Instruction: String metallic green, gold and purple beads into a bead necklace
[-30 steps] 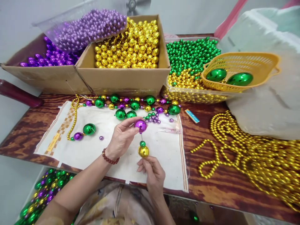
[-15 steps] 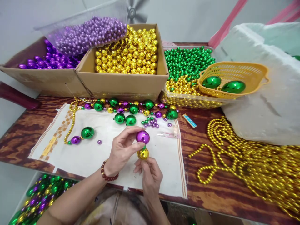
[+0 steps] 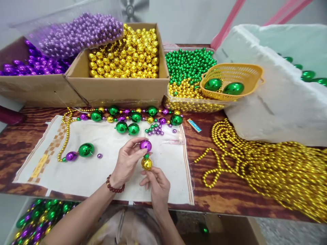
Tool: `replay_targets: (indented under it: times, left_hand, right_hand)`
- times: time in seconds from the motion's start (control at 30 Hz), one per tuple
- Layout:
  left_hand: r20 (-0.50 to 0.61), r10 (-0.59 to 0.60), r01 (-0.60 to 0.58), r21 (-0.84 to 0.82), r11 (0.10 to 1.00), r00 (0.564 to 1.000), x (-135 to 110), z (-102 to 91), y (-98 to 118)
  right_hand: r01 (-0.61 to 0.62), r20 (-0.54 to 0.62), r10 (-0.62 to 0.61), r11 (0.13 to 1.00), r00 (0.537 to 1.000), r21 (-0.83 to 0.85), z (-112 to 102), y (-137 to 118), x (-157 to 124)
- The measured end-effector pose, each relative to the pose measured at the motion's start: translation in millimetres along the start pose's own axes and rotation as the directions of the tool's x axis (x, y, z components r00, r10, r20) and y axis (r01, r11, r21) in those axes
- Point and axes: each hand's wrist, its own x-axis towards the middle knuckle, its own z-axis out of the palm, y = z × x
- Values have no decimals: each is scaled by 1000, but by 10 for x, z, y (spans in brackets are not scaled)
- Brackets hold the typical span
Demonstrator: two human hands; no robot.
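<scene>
My left hand (image 3: 129,157) pinches a shiny purple bead (image 3: 145,145) between thumb and fingers, above the white cloth. Directly below it hangs a small green bead (image 3: 146,156), then a gold bead (image 3: 146,164). My right hand (image 3: 157,183) has its thumb and forefinger closed at the underside of the gold bead. A thin strand or needle tip shows above the purple bead. Left of my hands lie a large green bead (image 3: 86,149), a purple bead (image 3: 71,156) joined to a gold bead string (image 3: 66,132), and one loose lilac bead (image 3: 99,156).
Cardboard boxes of purple and gold beads (image 3: 125,54) stand behind the cloth (image 3: 107,177). A yellow basket (image 3: 230,73) rests on a tub of green and gold beads. Gold strands (image 3: 276,177) pile at right beside a white sack (image 3: 255,102). A beaded garland (image 3: 136,117) crosses the cloth's back.
The view has swung to the right, so the scene sits further left. Both hands keep hold of the purple and gold beads in nearly the same pose.
</scene>
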Motion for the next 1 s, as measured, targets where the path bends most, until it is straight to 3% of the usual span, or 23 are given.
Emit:
replay_targets:
  times: [0.23,0.43,0.53,0.7,0.83,0.9,0.93,1.0]
  left_hand:
    - [-2,-32,32,18,999,999,41,90,-92]
    - [25,-35,34,36,999,999,142,222,-43]
    - [63,-23,17,97,995,998,163,313,-65]
    - [288,17,-94,255,962,957,212,332,-153]
    - [453,52,-218,322,921,890,542,509,2]
    - [469,106,-338,446,829,877,888,777,159]
    - [478,176,-444,534,720,861,1107,950,236]
    - [577,281,-641,687,342,767,1602,1325,350]
  right_hand:
    - [-128,48,125,988,991,84,-24,-45,57]
    - [-110,151,81,974,985,196,-156,-138,31]
    - [-70,126,43,974,991,216,-206,-151,56]
    - [83,-12,-82,978,997,190,-332,-149,158]
    - [122,16,-126,979,992,166,-502,-224,246]
    - [142,40,-149,980,988,142,-581,-290,291]
    - [153,48,-160,979,986,134,-613,-320,314]
    - [164,61,-173,979,983,122,-659,-358,360]
